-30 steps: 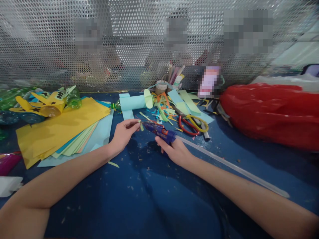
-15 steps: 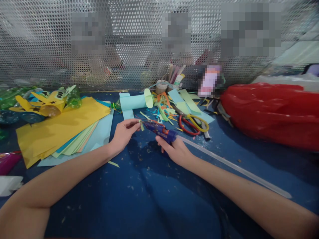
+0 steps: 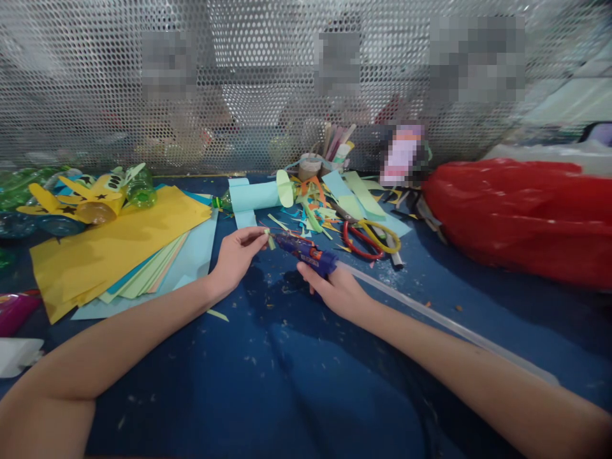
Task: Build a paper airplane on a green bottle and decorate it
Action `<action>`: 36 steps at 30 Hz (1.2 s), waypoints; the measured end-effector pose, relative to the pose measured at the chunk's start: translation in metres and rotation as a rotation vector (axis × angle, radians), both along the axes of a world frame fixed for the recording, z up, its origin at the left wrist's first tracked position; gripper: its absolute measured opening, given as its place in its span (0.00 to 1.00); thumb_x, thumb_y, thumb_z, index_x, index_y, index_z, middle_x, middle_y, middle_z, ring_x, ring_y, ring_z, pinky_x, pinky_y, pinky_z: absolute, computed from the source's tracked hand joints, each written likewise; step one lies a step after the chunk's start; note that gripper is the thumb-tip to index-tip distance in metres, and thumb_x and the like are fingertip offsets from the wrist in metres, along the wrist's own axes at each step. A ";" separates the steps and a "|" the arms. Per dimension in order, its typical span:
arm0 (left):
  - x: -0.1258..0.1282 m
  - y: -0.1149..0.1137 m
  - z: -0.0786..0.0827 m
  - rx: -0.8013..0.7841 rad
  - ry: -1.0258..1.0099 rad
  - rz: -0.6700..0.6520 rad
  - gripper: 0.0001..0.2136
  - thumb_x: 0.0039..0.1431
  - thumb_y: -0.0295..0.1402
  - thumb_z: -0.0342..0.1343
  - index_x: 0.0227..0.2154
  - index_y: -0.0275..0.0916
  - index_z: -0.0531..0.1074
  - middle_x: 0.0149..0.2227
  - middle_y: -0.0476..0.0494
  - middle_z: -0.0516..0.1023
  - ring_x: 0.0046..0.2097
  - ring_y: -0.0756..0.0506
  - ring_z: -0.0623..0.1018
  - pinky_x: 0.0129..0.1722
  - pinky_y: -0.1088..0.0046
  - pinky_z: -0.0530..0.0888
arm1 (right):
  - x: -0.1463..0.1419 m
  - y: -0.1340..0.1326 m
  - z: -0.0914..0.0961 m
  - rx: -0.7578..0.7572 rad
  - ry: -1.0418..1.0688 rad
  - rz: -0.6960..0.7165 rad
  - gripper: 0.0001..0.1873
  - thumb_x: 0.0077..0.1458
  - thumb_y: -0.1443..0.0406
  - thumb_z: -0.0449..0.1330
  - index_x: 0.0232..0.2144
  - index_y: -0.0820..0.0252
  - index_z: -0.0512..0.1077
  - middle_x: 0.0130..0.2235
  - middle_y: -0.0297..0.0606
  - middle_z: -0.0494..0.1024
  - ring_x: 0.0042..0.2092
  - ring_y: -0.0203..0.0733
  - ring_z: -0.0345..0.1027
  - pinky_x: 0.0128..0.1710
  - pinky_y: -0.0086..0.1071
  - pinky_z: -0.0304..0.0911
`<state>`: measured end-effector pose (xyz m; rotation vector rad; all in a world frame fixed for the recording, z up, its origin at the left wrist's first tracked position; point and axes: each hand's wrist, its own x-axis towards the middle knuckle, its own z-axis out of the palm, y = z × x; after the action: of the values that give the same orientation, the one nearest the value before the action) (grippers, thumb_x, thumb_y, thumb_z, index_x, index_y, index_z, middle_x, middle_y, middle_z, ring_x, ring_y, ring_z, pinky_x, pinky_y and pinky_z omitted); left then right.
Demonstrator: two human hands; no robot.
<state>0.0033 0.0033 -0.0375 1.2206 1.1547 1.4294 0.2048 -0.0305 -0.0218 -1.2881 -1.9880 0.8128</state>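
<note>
Between thumb and fingers, my left hand (image 3: 239, 255) pinches a small pale green paper strip (image 3: 271, 241). My right hand (image 3: 337, 287) is wrapped round the handle of a dark blue hot glue gun (image 3: 308, 250), whose nozzle points left at the strip, close to my left fingertips. A long clear glue stick (image 3: 440, 319) sticks out of the gun's back and runs down to the right over my forearm. Behind my hands lies a green bottle wrapped in light blue paper (image 3: 255, 196), with a pale green rounded piece (image 3: 285, 189) at its right end.
Scissors with red and yellow handles (image 3: 370, 239) lie among paper scraps (image 3: 310, 213). Paper sheets (image 3: 119, 255) and a yellow paper-covered craft (image 3: 95, 201) are at left. A red plastic bag (image 3: 516, 220) sits at right. A perforated metal screen (image 3: 268, 83) stands behind; people are beyond it.
The glue gun and my right hand have shifted very slightly left, and the glue stick's far end has dropped nearer my forearm. My left hand keeps its pinch on the strip.
</note>
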 end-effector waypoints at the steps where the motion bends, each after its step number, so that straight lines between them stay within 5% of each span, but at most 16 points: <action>1: 0.000 0.000 0.000 0.000 0.007 -0.006 0.12 0.45 0.39 0.67 0.32 0.38 0.79 0.31 0.46 0.80 0.31 0.48 0.76 0.38 0.68 0.74 | 0.000 0.000 0.000 0.020 -0.006 -0.009 0.23 0.58 0.45 0.50 0.32 0.53 0.73 0.24 0.39 0.73 0.35 0.50 0.71 0.33 0.39 0.64; 36: -0.001 -0.001 -0.001 -0.005 0.030 -0.017 0.11 0.47 0.36 0.65 0.35 0.39 0.81 0.32 0.46 0.82 0.31 0.49 0.75 0.36 0.71 0.73 | 0.006 0.002 -0.007 0.102 -0.039 0.007 0.23 0.61 0.46 0.48 0.32 0.55 0.72 0.23 0.35 0.70 0.30 0.44 0.69 0.31 0.35 0.64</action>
<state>0.0021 0.0022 -0.0382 1.2497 1.1643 1.3993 0.2105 -0.0280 -0.0286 -1.2480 -2.0380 0.6853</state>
